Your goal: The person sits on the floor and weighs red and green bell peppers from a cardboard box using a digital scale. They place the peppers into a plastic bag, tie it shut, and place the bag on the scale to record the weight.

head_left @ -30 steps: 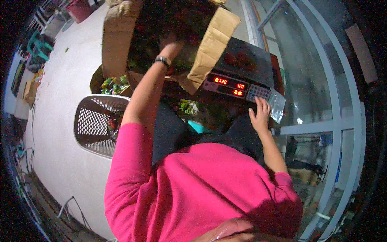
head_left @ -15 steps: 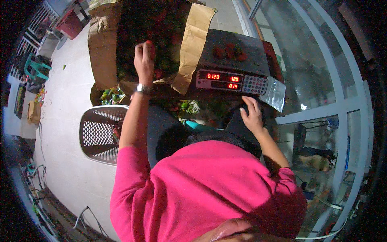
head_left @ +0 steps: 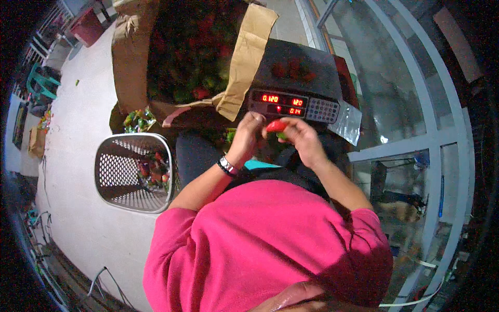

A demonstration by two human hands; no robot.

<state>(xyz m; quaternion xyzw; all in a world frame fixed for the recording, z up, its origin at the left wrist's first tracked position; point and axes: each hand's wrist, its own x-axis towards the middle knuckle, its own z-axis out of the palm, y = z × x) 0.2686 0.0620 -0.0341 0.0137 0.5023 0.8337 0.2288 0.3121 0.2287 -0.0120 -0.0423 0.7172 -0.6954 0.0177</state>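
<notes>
In front of the scale, both my hands are close together. My right hand (head_left: 305, 140) pinches a red pepper (head_left: 276, 126) with some green below it. Just left of the pepper is my left hand (head_left: 247, 134), its fingertips pressed together; whatever may be between them is hidden. Beyond my hands stands a digital scale (head_left: 317, 110) with a lit red display, and a few reddish peppers (head_left: 294, 70) lie on its dark plate. To its left, a large open cardboard box (head_left: 130, 67) holds many red and green peppers (head_left: 200, 93), dim in shadow.
A light plastic basket (head_left: 106, 195) with several dark red pieces at its right side stands left of my legs. A clear plastic bag (head_left: 349, 124) hangs by the scale's right corner. Glass panels in a grey frame (head_left: 405, 150) line the right side. A reddish bin (head_left: 87, 28) stands far left.
My left hand has come back from the box toward the right. My right hand has moved left to meet it and now holds the red pepper. More of the basket shows.
</notes>
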